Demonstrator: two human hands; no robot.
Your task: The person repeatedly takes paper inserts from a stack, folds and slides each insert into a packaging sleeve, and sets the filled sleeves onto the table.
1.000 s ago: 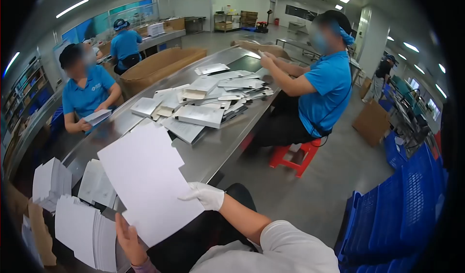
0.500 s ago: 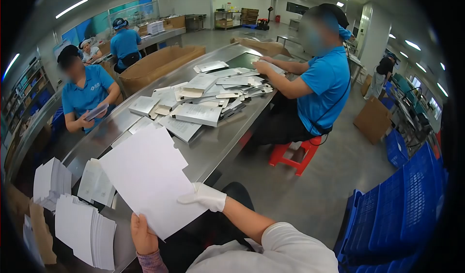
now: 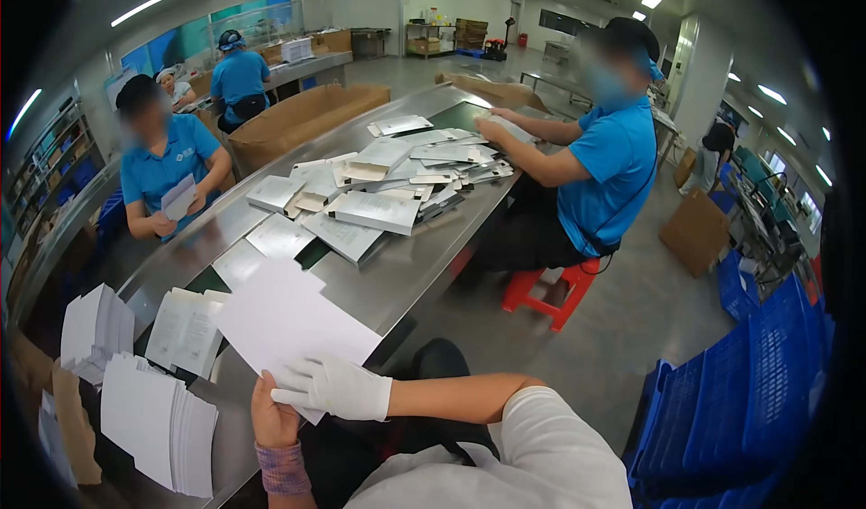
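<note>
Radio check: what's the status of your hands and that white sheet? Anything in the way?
Left hand holding white sheet near its lower end. Gloved right hand over same end. Nothing visibly blocking; box pile farther up the table.

Long white ceiling tubes (image 3: 142, 9) light the room, leaving soft glare on the long silver metal desk (image 3: 397, 270). Wide-angle distortion bends the edges into black corners; people's heads (image 3: 149, 119) are blurred.

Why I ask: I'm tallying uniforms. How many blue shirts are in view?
3: the left shirt beside the table, the back shirt by the far counter, and the right shirt above the red stool. More may be hidden.
</note>
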